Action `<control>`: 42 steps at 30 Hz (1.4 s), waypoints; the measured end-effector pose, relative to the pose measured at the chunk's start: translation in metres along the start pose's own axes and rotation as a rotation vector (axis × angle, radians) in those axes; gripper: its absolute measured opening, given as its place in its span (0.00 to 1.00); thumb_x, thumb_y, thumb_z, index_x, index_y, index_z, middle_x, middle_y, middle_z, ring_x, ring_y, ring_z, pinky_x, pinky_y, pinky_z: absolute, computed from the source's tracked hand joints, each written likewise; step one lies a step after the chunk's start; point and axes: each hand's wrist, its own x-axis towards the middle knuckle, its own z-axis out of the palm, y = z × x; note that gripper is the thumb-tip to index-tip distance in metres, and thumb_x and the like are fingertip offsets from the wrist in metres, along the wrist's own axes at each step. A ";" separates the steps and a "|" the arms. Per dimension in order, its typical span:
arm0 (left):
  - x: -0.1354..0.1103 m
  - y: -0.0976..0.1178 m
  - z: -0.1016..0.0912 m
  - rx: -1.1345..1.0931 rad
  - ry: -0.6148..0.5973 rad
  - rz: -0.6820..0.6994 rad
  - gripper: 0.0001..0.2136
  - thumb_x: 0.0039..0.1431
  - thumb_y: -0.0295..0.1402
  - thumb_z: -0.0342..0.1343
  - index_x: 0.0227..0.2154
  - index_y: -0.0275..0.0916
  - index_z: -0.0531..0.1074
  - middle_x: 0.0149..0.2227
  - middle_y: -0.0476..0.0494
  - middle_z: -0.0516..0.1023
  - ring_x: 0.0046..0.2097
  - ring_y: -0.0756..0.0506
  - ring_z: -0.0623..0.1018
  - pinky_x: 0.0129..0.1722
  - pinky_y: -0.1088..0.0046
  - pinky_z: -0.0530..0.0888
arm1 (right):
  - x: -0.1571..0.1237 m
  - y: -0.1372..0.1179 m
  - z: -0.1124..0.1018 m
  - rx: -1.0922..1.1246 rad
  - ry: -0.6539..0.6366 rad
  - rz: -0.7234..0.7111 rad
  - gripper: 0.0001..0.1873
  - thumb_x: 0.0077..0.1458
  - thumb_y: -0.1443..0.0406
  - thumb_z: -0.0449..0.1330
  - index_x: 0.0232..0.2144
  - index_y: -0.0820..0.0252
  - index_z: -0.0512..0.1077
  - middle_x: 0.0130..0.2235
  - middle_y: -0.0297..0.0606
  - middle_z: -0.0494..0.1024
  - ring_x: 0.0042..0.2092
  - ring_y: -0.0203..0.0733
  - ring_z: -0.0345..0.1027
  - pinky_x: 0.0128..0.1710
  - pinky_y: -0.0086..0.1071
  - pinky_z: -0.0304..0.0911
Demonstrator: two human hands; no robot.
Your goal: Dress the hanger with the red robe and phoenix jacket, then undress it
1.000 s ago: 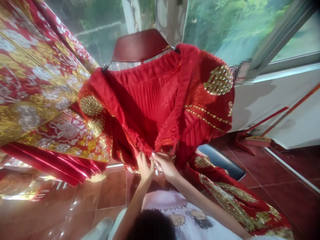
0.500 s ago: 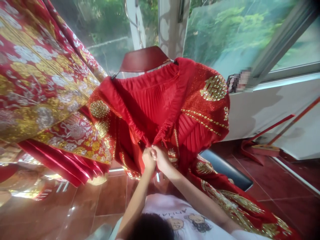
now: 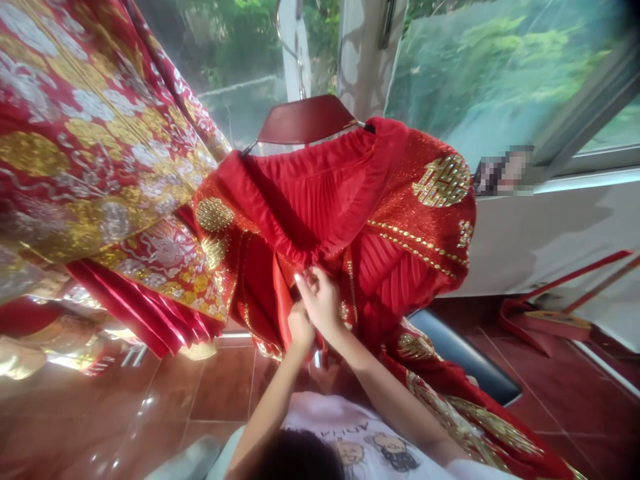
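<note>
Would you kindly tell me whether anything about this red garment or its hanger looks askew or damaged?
I see no clear damage. The red garment looks slightly askew: its hanger slopes down toward the picture's left, though the camera's tilt may explain that.

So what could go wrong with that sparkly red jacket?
It might slip off: the red jacket hangs by its wide collar on a maroon hanger, so a hard tug from the left hand or right hand, both at its front, could pull it down.

Its beaded gold emblem could snag on the floral brocade garment hanging close by.

The gathered cloth by the right hand's fingertips might get creased.
</note>
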 end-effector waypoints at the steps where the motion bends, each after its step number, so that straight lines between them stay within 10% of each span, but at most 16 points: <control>1: -0.002 -0.001 0.000 -0.002 0.006 0.011 0.09 0.61 0.29 0.46 0.31 0.37 0.71 0.29 0.40 0.77 0.30 0.45 0.75 0.32 0.70 0.68 | 0.001 0.003 0.000 -0.095 0.016 -0.056 0.16 0.56 0.53 0.57 0.34 0.60 0.72 0.32 0.42 0.78 0.32 0.41 0.71 0.37 0.35 0.65; 19: -0.013 0.005 -0.010 -0.159 0.061 0.072 0.13 0.64 0.33 0.45 0.26 0.37 0.71 0.27 0.43 0.75 0.29 0.46 0.73 0.31 0.72 0.68 | -0.004 0.029 -0.018 -0.346 -0.088 -0.191 0.09 0.56 0.65 0.54 0.28 0.59 0.72 0.24 0.36 0.76 0.24 0.37 0.67 0.25 0.28 0.59; 26: -0.009 0.042 -0.055 -0.469 0.282 0.039 0.14 0.63 0.36 0.49 0.46 0.39 0.75 0.48 0.39 0.76 0.50 0.43 0.74 0.51 0.66 0.69 | -0.044 0.036 -0.028 -0.317 -0.292 -0.148 0.09 0.56 0.68 0.53 0.28 0.59 0.72 0.25 0.36 0.77 0.25 0.36 0.69 0.27 0.26 0.61; 29: -0.002 0.065 -0.075 -0.602 0.137 -0.006 0.14 0.63 0.40 0.51 0.41 0.38 0.77 0.38 0.42 0.79 0.40 0.46 0.76 0.43 0.71 0.72 | -0.037 0.018 -0.040 -0.273 -0.384 -0.110 0.09 0.57 0.68 0.54 0.26 0.59 0.71 0.25 0.36 0.77 0.26 0.36 0.70 0.28 0.26 0.62; 36: -0.002 0.087 -0.089 -0.781 0.151 -0.093 0.14 0.60 0.43 0.56 0.35 0.37 0.79 0.30 0.45 0.79 0.32 0.49 0.76 0.37 0.75 0.72 | 0.010 -0.014 -0.047 -0.214 -0.011 -0.188 0.10 0.53 0.59 0.61 0.32 0.60 0.70 0.23 0.32 0.72 0.23 0.34 0.65 0.26 0.26 0.59; 42: -0.013 0.080 -0.086 -0.825 0.092 -0.178 0.18 0.57 0.47 0.58 0.34 0.35 0.79 0.26 0.45 0.78 0.29 0.49 0.75 0.34 0.75 0.72 | 0.009 -0.002 -0.037 -0.177 -0.162 -0.104 0.17 0.58 0.59 0.53 0.19 0.59 0.64 0.16 0.30 0.64 0.18 0.31 0.55 0.21 0.26 0.51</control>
